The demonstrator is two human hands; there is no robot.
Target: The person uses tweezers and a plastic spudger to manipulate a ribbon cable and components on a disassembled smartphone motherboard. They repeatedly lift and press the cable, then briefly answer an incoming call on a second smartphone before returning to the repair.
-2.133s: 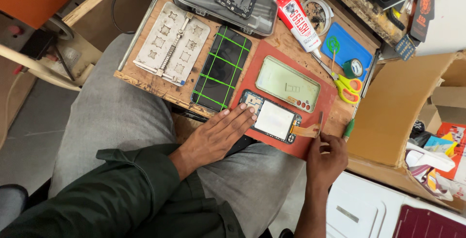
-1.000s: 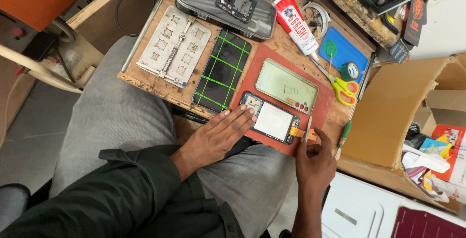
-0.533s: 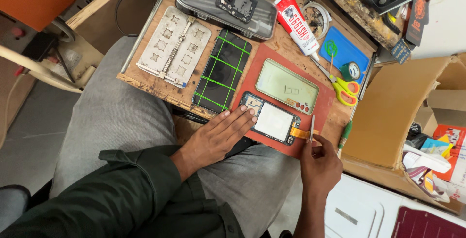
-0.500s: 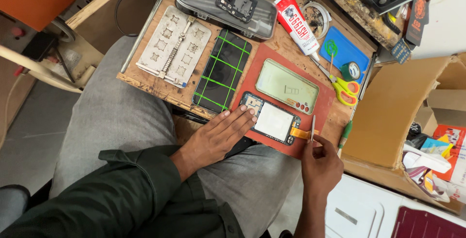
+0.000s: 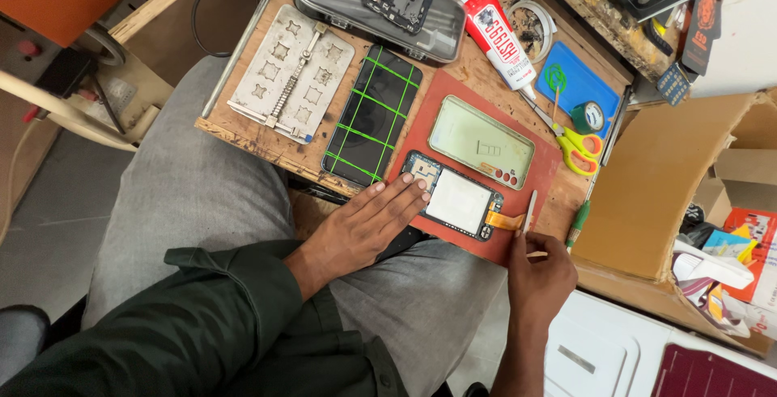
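Our left hand [image 5: 360, 231] lay flat with fingers spread, its fingertips pressing the near-left end of the opened phone [image 5: 453, 201], gripping nothing. Our right hand [image 5: 541, 271] was closed on a thin pale pry tool [image 5: 528, 211], whose tip stood just beside the phone's orange flex cable [image 5: 507, 220].

The two hands were apart, one at each end of the phone.

By size: the wooden board [image 5: 243, 134] carried everything across our lap. A brown cardboard box [image 5: 672, 178] stood open off its right edge, with colourful printed packets [image 5: 749, 243] inside at the far right. A clear-lidded grey case [image 5: 380, 0] lay along the far edge. A grey metal fixture plate [image 5: 291, 73] with star-shaped cutouts sat at the far-left corner. The red mat [image 5: 477, 114] covered the near-right part of the board. A black screen panel [image 5: 374, 115] crossed with green tape lay between plate and mat. A blue pad [image 5: 587, 85] lay near the right edge. A red-and-white glue tube [image 5: 498, 34] pointed toward the mat from the far side.

The opened phone lay at the mat's near edge, showing a white rectangular plate in a dark frame and a blue board section at the left end. A pale green back cover [image 5: 481, 142] lay just beyond it. Yellow-handled scissors [image 5: 576, 142] lay at the mat's right edge, and a small green tape roll [image 5: 587, 114] sat beside them.
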